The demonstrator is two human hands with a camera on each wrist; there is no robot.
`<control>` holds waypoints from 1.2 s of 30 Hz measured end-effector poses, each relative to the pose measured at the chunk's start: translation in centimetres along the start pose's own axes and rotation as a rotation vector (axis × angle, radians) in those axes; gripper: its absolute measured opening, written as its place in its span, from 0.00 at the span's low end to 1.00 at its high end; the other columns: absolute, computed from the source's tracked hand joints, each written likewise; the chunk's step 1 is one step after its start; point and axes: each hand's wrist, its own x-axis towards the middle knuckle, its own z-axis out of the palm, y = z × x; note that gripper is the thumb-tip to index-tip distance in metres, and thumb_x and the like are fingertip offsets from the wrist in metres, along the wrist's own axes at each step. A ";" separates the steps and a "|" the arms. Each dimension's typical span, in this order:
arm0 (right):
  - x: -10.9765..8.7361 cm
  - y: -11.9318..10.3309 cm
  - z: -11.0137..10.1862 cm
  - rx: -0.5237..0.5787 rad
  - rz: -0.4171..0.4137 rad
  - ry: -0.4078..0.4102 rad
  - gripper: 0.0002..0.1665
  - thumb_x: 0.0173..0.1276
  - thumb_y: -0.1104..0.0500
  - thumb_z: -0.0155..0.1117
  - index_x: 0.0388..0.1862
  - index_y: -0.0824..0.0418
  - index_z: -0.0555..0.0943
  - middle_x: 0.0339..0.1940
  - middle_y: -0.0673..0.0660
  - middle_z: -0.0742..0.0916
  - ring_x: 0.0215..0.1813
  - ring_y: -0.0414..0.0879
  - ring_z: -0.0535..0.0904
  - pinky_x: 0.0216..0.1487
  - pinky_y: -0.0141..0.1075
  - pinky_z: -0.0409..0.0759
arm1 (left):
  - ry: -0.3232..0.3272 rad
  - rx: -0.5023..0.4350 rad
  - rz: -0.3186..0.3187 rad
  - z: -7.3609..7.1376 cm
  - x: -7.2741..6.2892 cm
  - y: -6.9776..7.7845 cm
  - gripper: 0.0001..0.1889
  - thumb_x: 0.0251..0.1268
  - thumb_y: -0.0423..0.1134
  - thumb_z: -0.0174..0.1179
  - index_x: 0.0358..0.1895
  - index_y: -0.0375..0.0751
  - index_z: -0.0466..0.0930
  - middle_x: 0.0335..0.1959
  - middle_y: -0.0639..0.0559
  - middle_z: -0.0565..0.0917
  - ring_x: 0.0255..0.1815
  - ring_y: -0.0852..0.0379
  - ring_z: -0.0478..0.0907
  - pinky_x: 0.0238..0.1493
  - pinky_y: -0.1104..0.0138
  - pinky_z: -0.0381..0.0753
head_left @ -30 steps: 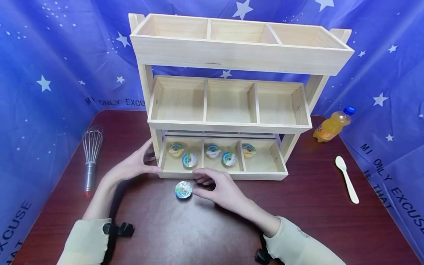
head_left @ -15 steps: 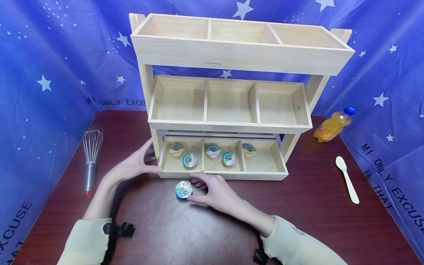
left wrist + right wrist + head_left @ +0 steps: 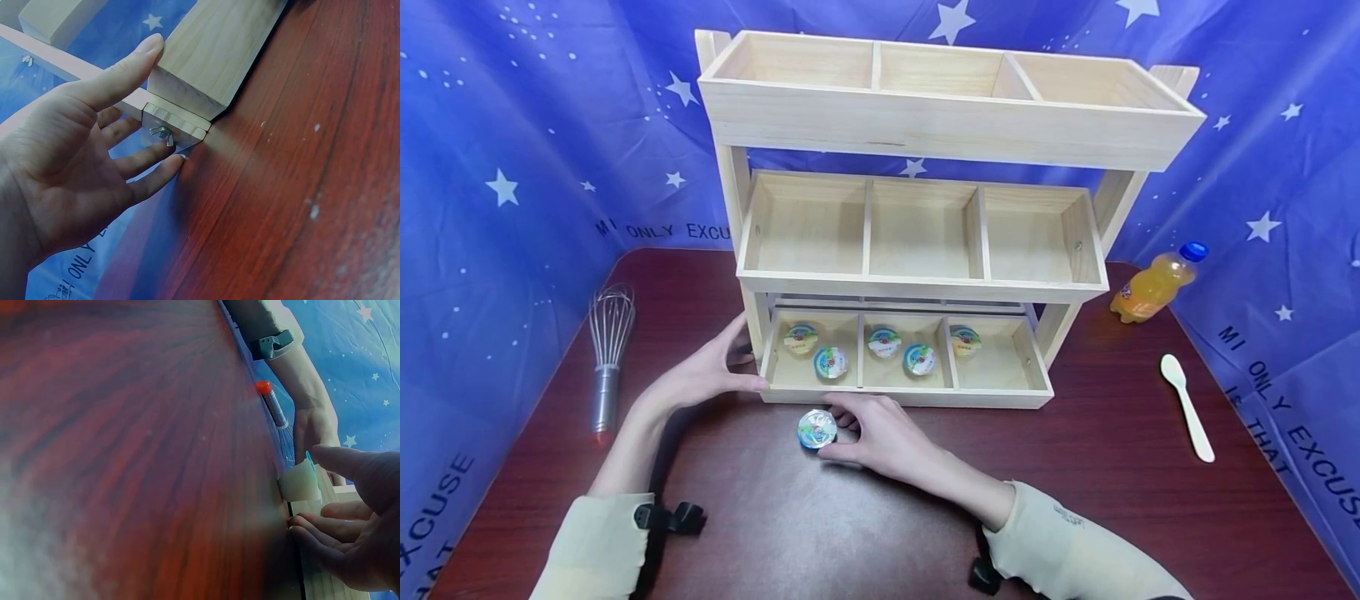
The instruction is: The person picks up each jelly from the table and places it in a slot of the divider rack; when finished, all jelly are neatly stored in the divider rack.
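Observation:
A jelly cup [image 3: 817, 429] with a shiny foil lid sits on the table in front of the wooden rack [image 3: 880, 283]. My right hand [image 3: 880, 433] is beside it, thumb and fingers spread around its right side. In the right wrist view the thumb of my right hand [image 3: 369, 512] is by the lid edge of the pale cup [image 3: 300, 482], and a gap shows between cup and fingers. My left hand [image 3: 707, 367] holds the rack's lower left corner. The left wrist view has the left hand's [image 3: 81, 150] thumb on the tray corner [image 3: 187, 75] and fingers around the post foot.
Several jelly cups lie in the bottom tray's compartments, one of them in the right compartment [image 3: 965, 341]. A whisk [image 3: 604, 358] lies at left. An orange drink bottle [image 3: 1157, 283] and a white spoon [image 3: 1187, 408] are at right. Starry blue cloth [image 3: 550, 150] surrounds the table.
My right hand has slid left, toward the jelly cup on the table, and its thumb is now by the cup's edge. The left hand has stayed on the rack.

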 end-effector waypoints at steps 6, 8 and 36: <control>0.1 -0.2 0.3 -0.047 -0.022 -0.001 0.38 0.55 0.46 0.82 0.64 0.56 0.82 0.46 0.47 0.92 0.43 0.36 0.86 0.46 0.28 0.83 | 0.003 0.001 -0.003 0.1 0.0 0.0 0.65 0.56 0.37 0.77 0.85 0.55 0.32 0.81 0.33 0.59 0.80 0.33 0.61 0.77 0.41 0.64; 0.2 -0.3 0.4 -0.056 -0.025 -0.001 0.38 0.55 0.46 0.82 0.64 0.55 0.82 0.49 0.47 0.91 0.42 0.35 0.86 0.45 0.27 0.83 | 0.002 -0.005 -0.001 0.1 0.1 -0.1 0.65 0.57 0.37 0.77 0.85 0.55 0.33 0.81 0.33 0.60 0.80 0.34 0.61 0.77 0.41 0.64; 0.2 -0.5 0.5 -0.034 -0.029 -0.003 0.29 0.55 0.49 0.81 0.56 0.51 0.85 0.42 0.42 0.89 0.37 0.35 0.82 0.38 0.22 0.75 | 0.002 -0.002 -0.003 0.0 0.1 0.1 0.65 0.56 0.36 0.77 0.85 0.54 0.33 0.82 0.34 0.57 0.80 0.34 0.60 0.77 0.41 0.65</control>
